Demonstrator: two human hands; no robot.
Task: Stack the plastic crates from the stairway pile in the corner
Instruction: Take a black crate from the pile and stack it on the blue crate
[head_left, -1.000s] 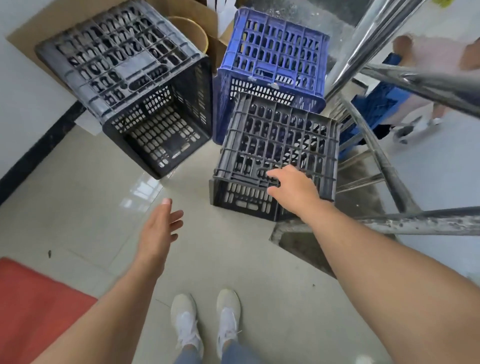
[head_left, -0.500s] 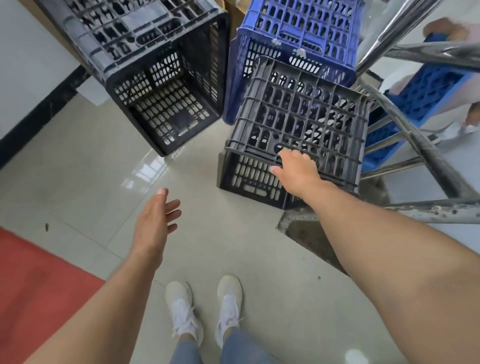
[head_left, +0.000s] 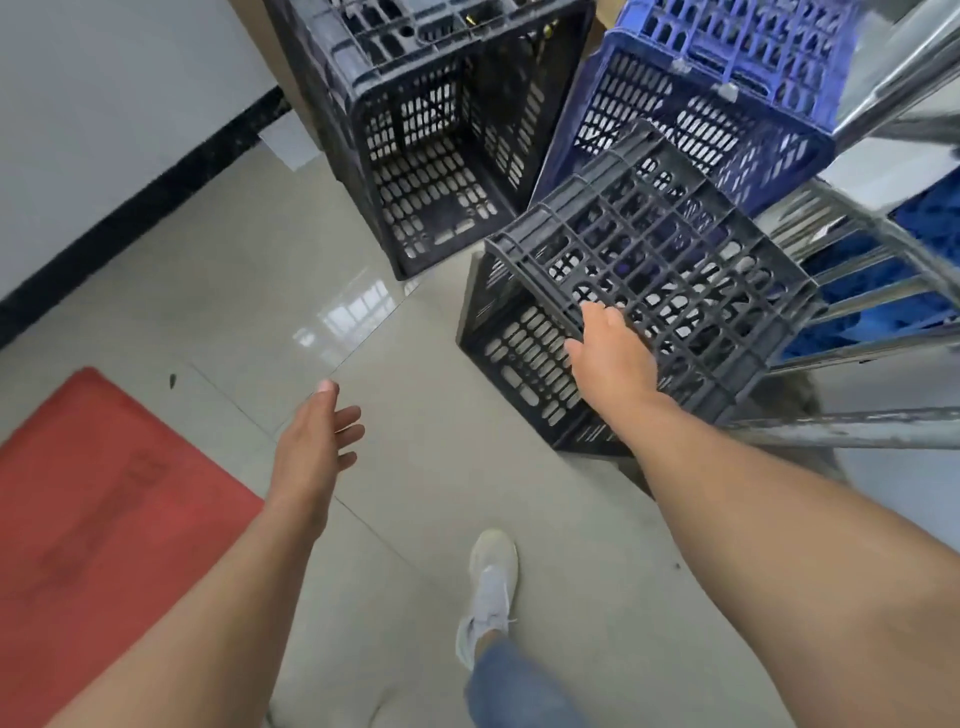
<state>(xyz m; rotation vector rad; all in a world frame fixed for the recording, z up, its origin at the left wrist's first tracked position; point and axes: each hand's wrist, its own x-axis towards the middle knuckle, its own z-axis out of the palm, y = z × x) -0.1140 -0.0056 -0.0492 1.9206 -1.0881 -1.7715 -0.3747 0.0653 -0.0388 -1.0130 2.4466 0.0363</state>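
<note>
A black plastic crate (head_left: 691, 260) lies tilted on the floor beside the stair rail, its lattice bottom facing up. My right hand (head_left: 613, 358) grips the crate's near edge, fingers hooked through the lattice. Behind it a blue crate (head_left: 727, 88) leans the same way. To the left a larger black crate (head_left: 441, 130) lies on its side with its opening toward me. My left hand (head_left: 317, 436) hovers open over the floor tiles, well left of the crates and holding nothing.
A steel stair railing (head_left: 857, 431) runs along the right, with more blue plastic (head_left: 883, 291) behind its bars. A red mat (head_left: 98, 509) covers the floor at left. A white wall with a black skirting (head_left: 140, 202) runs along the left. My shoe (head_left: 491, 582) steps forward.
The black crate has tipped up under my right hand. I have moved closer to the crates, one foot stepping forward. The left hand has stayed open.
</note>
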